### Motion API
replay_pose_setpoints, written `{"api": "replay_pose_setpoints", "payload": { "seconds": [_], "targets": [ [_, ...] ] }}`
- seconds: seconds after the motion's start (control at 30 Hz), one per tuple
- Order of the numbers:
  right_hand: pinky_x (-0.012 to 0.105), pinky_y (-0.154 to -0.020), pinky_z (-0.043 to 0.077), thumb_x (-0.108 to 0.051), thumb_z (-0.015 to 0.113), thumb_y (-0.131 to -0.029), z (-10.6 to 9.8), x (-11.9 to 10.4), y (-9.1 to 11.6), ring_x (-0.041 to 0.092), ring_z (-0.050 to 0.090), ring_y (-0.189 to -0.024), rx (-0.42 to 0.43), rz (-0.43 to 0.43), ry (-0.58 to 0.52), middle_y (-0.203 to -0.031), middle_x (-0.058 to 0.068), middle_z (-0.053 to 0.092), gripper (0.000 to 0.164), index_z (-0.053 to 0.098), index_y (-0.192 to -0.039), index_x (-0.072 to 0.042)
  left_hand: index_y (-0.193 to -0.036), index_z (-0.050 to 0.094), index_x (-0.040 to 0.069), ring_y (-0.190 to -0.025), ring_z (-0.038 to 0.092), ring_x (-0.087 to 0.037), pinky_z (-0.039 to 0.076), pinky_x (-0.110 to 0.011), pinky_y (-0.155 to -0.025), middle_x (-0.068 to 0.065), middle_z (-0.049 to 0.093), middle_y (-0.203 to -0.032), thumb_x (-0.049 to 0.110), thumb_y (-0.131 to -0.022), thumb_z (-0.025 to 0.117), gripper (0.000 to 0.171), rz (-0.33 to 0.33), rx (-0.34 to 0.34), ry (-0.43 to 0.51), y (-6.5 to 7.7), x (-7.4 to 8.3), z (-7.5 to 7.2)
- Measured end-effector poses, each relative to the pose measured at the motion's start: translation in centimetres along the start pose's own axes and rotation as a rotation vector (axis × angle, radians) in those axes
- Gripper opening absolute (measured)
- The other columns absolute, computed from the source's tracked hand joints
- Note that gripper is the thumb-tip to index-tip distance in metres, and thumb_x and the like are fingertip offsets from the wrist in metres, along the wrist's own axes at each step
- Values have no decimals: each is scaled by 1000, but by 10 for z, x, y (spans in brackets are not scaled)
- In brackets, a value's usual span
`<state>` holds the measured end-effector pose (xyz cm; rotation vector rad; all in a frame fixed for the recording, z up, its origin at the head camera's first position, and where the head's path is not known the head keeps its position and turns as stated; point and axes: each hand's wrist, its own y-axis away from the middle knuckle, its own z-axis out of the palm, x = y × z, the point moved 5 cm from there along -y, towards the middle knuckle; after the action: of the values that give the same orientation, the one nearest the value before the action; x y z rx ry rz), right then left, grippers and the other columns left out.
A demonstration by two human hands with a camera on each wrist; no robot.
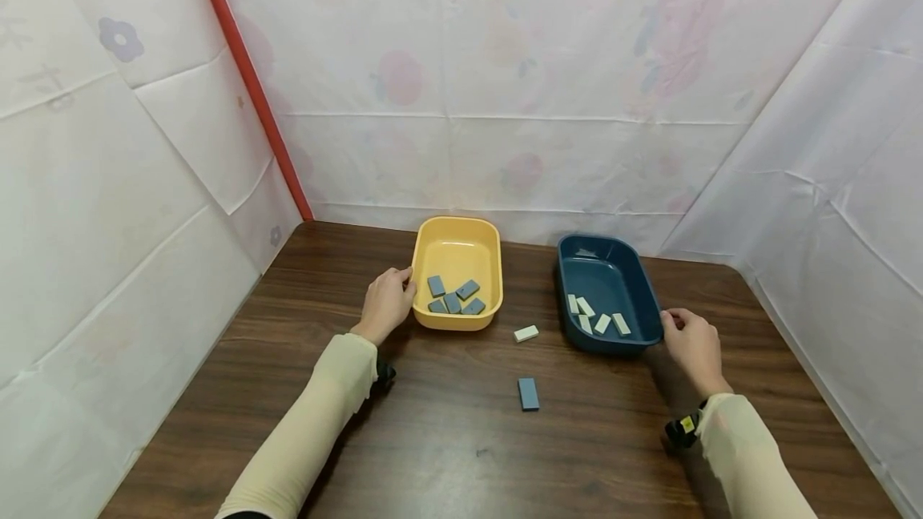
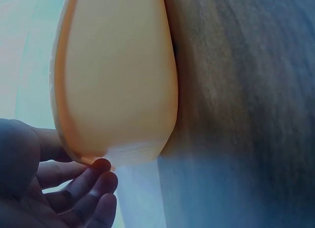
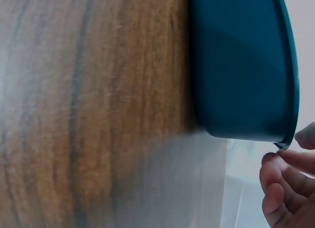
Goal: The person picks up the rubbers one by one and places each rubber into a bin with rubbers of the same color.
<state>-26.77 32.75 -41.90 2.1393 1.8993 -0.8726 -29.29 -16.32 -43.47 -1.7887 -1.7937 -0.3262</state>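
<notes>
Left hand is curling its fingers against the left rim of the yellow tray; right hand is touching the near right corner of the blue tray, fingers bent at the rim. Both trays are sitting mid-tabletop, a few small tiles inside. They are probably light, stiff plastic with smooth walls; the rolled rim looks like the surest hold.

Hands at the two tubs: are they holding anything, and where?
The left hand grips the yellow tub at its left rim; the right hand touches the blue tub at its near right corner, its fingers by the rim.
</notes>
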Motion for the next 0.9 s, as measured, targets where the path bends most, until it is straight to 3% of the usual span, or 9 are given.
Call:
{"api": "replay_pose_setpoints", "payload": {
  "seconds": [0.43,0.73,0.9],
  "targets": [
    [41,-67,46,-27,50,-100,-5,-11,-3,33,62,-83,3,13,-9,-97,22,69,36,68,-113,2,-134,58,2,-82,57,-26,47,-39,-75,-17,66,-113,18,-97,57,40,0,-30,-5,0,-1,-1],
    [32,-61,42,-26,52,-100,-8,-26,-7,28,60,-75,5,-67,0,-90,20,68,35,69,-109,3,-136,57,3,-80,56,-25,46,-38,-72,-17,65,-114,18,-98,56,41,-6,-40,6,0,-1,-1],
    [33,-61,42,-24,52,-100,-9,-35,-8,29,60,-76,2,-100,13,-90,21,67,35,69,-109,5,-136,56,3,-78,55,-24,45,-37,-71,-17,65,-113,18,-98,56,41,-4,-44,10,0,-2,-1]
  ]
}}
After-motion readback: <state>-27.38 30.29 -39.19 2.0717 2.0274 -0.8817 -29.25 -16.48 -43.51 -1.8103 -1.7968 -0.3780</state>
